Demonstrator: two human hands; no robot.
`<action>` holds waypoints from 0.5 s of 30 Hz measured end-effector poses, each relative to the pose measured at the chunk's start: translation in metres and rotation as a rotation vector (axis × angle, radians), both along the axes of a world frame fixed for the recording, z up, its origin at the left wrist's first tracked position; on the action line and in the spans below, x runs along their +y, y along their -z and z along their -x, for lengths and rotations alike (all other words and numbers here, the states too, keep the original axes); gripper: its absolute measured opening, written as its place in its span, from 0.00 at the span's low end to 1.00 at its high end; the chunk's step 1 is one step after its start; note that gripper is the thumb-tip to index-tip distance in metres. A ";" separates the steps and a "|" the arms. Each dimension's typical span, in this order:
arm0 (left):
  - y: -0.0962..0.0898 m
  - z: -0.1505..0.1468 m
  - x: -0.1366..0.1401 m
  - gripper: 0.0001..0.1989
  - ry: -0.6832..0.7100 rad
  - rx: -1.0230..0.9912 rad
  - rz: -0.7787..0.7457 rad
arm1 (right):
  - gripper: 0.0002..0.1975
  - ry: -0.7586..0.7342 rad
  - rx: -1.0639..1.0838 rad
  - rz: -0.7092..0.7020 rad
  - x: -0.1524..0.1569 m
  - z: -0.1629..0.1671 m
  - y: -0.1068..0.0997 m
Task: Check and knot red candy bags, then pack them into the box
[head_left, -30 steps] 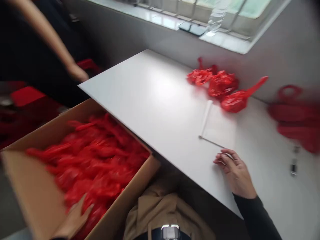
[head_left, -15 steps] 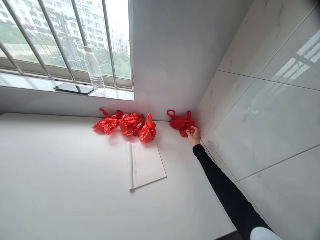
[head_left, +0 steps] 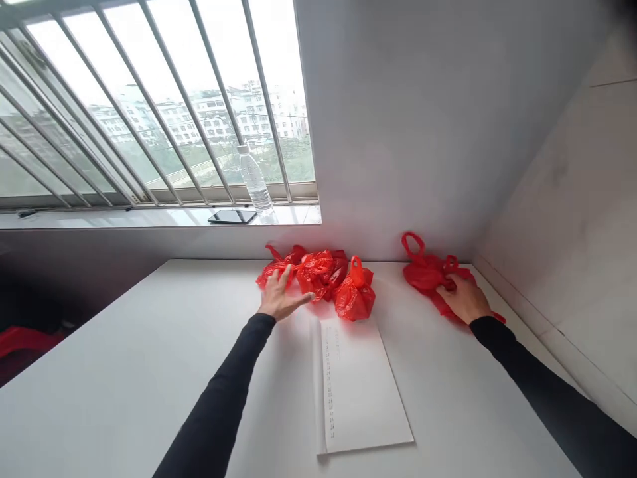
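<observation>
My right hand [head_left: 468, 299] is closed on a crumpled red bag [head_left: 423, 275] with loop handles, near the wall corner. Its fingertips sink into the folds, and some red material shows beyond the wrist. My left hand [head_left: 279, 300] reaches over the table with fingers spread, holding nothing. Just behind it lies a shiny red plastic bag [head_left: 269, 271], partly covered by the fingers. Beside that sit another bunched red plastic bag [head_left: 318, 271] and a knotted red plastic bag [head_left: 354, 300] with its loop upright. What the bags contain is hidden.
An open notebook [head_left: 368, 392] with handwriting lies on the white table [head_left: 149, 372] between my arms. On the windowsill are a clear water bottle [head_left: 255, 180] and a dark phone or tablet [head_left: 231, 217]. Walls bound the table behind and at the right.
My left hand has come into view, reaching toward the plastic bags. My right hand has moved onto the bag in the corner, which is now more spread out. The camera view has shifted left.
</observation>
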State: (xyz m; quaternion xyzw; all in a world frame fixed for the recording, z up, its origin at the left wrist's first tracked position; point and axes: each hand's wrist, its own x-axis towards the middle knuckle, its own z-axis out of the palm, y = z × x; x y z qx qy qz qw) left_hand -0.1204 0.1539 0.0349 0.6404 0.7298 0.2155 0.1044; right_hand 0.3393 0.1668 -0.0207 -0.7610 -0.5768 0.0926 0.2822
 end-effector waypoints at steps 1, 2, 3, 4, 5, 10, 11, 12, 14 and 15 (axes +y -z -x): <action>0.006 -0.009 0.010 0.34 0.030 0.026 0.053 | 0.20 -0.019 0.005 -0.011 -0.012 0.000 0.002; 0.012 -0.018 0.018 0.32 0.047 0.049 0.097 | 0.20 -0.037 0.013 -0.021 -0.027 0.001 0.005; 0.018 -0.027 0.022 0.31 0.060 0.072 0.131 | 0.21 -0.061 0.024 -0.028 -0.046 0.001 0.009; 0.024 -0.035 0.025 0.31 0.070 0.096 0.155 | 0.21 -0.082 0.037 -0.024 -0.067 0.002 0.014; 0.028 -0.043 0.026 0.31 0.081 0.119 0.169 | 0.22 -0.102 0.056 -0.016 -0.090 0.004 0.020; 0.032 -0.089 0.032 0.29 0.183 0.193 0.179 | 0.14 -0.182 0.099 -0.155 -0.196 0.016 0.048; 0.030 -0.103 0.035 0.28 0.204 0.193 0.177 | 0.13 -0.200 0.097 -0.189 -0.209 0.020 0.049; 0.028 -0.119 0.038 0.28 0.227 0.186 0.174 | 0.11 -0.202 0.093 -0.222 -0.217 0.024 0.049; 0.021 -0.157 0.043 0.27 0.295 0.146 0.165 | 0.09 -0.182 0.082 -0.280 -0.223 0.031 0.042; 0.015 -0.176 0.044 0.26 0.346 0.112 0.158 | 0.08 -0.161 0.081 -0.307 -0.222 0.034 0.036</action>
